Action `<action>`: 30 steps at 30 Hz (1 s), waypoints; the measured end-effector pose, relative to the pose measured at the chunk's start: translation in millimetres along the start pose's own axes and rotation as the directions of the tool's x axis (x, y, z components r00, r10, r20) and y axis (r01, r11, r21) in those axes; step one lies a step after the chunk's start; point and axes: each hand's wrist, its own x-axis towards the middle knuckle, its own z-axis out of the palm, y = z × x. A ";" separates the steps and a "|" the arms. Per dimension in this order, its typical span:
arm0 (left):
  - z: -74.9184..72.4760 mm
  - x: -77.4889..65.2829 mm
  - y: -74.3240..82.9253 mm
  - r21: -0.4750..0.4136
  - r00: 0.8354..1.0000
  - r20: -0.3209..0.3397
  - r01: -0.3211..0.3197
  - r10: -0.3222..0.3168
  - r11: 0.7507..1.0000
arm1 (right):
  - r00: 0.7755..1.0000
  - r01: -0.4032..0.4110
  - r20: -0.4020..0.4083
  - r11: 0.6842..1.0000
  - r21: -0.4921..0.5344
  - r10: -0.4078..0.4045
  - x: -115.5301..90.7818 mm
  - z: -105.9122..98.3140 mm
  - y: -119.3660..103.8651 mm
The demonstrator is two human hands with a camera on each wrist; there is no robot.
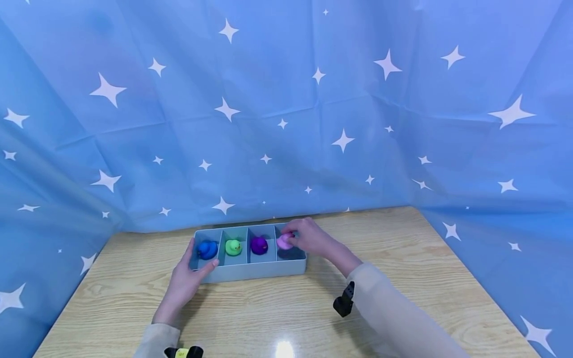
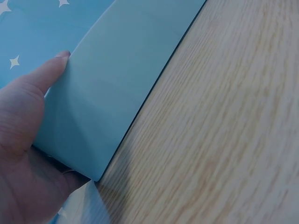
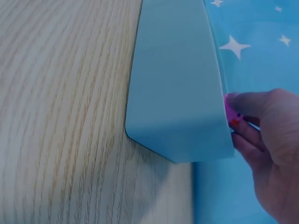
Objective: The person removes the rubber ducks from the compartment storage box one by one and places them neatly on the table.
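A pale blue-grey box (image 1: 255, 271) with a row of compartments lies on the table. My left hand (image 1: 187, 278) grips its left end, thumb over the front rim and fingers along the end wall. In the left wrist view the thumb (image 2: 51, 72) rests at the rim. From left to right sit a blue duck (image 1: 207, 249), a green duck (image 1: 233, 247) and a purple duck (image 1: 258, 245), each in its own compartment. Over the rightmost compartment my right hand (image 1: 313, 238) pinches a pink toy duck (image 1: 284, 241); in the right wrist view the box wall partly hides this duck (image 3: 230, 111).
The wooden table (image 1: 250, 313) spreads out in front of the box and to both sides. Close behind the box hangs a blue cloth (image 1: 286, 174) with white stars, which also runs down past the table's left and right edges.
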 end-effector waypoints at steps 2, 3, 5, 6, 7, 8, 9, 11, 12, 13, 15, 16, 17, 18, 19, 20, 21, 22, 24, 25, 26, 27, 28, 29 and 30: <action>-0.1 -0.2 -0.6 0.003 1.000 -0.001 0.003 -0.003 1.000 | 1.000 -0.026 -0.010 0.999 0.026 0.026 -1.2 -1.5 -0.9; -0.1 -0.3 -0.5 0.004 1.000 -0.001 0.004 -0.004 1.000 | 0.999 -0.040 -0.014 0.999 0.035 0.041 -1.9 -2.4 -1.2; -0.1 -0.2 -0.8 0.006 1.000 -0.002 0.007 -0.007 1.000 | 0.998 -0.061 -0.025 0.997 0.040 0.062 -3.5 -4.5 -1.9; 0.0 0.1 -1.1 0.005 1.000 -0.003 0.007 -0.007 1.000 | 0.997 -0.069 -0.030 0.997 0.039 0.071 -4.4 -5.6 -2.2; 0.0 0.3 -1.2 0.004 1.000 -0.003 0.006 -0.006 1.000 | 0.996 -0.074 -0.036 0.997 0.037 0.076 -5.4 -6.9 -2.6; 0.2 0.5 -1.1 0.005 1.000 -0.005 0.001 -0.001 1.000 | 0.996 -0.076 -0.043 0.997 0.034 0.078 -6.2 -8.1 -3.0; 0.3 0.8 -1.3 0.007 1.000 -0.007 -0.003 0.003 1.000 | 0.996 -0.076 -0.047 0.996 0.036 0.078 -7.0 -9.5 -3.4; 0.3 1.7 -2.2 0.010 1.000 -0.010 -0.011 0.011 1.000 | 0.996 -0.062 -0.057 0.997 0.039 0.065 -8.8 -12.0 -4.0; 0.2 2.0 -2.6 0.013 1.000 -0.011 -0.015 0.015 1.000 | 0.996 -0.057 -0.059 0.997 0.046 0.060 -9.6 -13.4 -4.3; 0.2 2.0 -2.7 0.018 1.000 -0.011 -0.016 0.016 1.000 | 0.997 -0.050 -0.062 0.998 0.049 0.053 -10.3 -14.7 -4.4; -0.2 2.5 -3.8 0.022 1.000 -0.011 -0.013 0.013 1.000 | 0.997 -0.031 -0.069 0.998 0.056 0.035 -11.8 -17.5 -4.6; -0.3 2.7 -3.9 0.024 1.000 -0.010 -0.012 0.012 1.000 | 0.997 -0.025 -0.072 0.998 0.059 0.030 -12.5 -18.8 -4.4; -0.5 2.7 -4.0 0.027 1.000 -0.010 -0.011 0.011 1.000 | 0.997 -0.022 -0.075 0.998 0.059 0.027 -13.2 -20.1 -4.1; -0.7 2.7 -4.1 0.028 1.000 -0.009 -0.010 0.010 1.000 | 0.997 -0.025 -0.077 0.998 0.065 0.030 -13.8 -21.5 -3.6; -0.9 2.5 -4.1 0.027 1.000 -0.008 -0.011 0.011 1.000 | 0.996 -0.022 -0.082 0.998 0.066 0.028 -14.5 -22.9 -3.3; -1.1 2.7 -4.4 0.027 1.000 -0.008 -0.012 0.013 1.000 | 0.996 -0.021 -0.088 0.997 0.069 0.027 -15.2 -24.1 -2.9; -1.3 2.5 -4.3 0.026 1.000 -0.008 -0.015 0.015 1.000 | 0.995 -0.026 -0.092 0.997 0.073 0.033 -16.1 -25.2 -2.3; -1.4 2.4 -4.3 0.026 1.000 -0.008 -0.017 0.018 1.000 | 0.995 -0.022 -0.098 0.997 0.071 0.029 -16.8 -26.3 -1.6; -1.6 2.2 -4.3 0.023 1.000 -0.008 -0.023 0.023 0.999 | 0.993 -0.021 -0.111 0.997 0.070 0.029 -18.4 -28.4 -0.3; -1.6 2.1 -4.3 0.022 1.000 -0.008 -0.024 0.025 0.999 | 0.993 -0.019 -0.118 0.997 0.069 0.027 -19.2 -29.3 0.1; -1.6 2.1 -4.5 0.021 1.000 -0.008 -0.026 0.026 0.999 | 0.992 -0.020 -0.124 0.997 0.068 0.029 -20.0 -30.1 1.0; -1.6 2.0 -4.5 0.021 1.000 -0.008 -0.026 0.027 0.999 | 0.991 -0.020 -0.130 0.998 0.067 0.029 -20.9 -30.9 1.7; -1.5 2.0 -4.8 0.020 1.000 -0.008 -0.026 0.026 0.999 | 0.990 -0.021 -0.137 0.998 0.065 0.030 -21.6 -31.6 2.6; -1.4 2.0 -5.0 0.020 1.000 -0.007 -0.026 0.026 0.999 | 0.989 -0.022 -0.144 0.998 0.065 0.031 -22.3 -32.1 3.4; -1.4 2.0 -5.2 0.019 1.000 -0.006 -0.025 0.025 1.000 | 0.988 -0.021 -0.149 0.998 0.063 0.030 -23.1 -32.6 4.4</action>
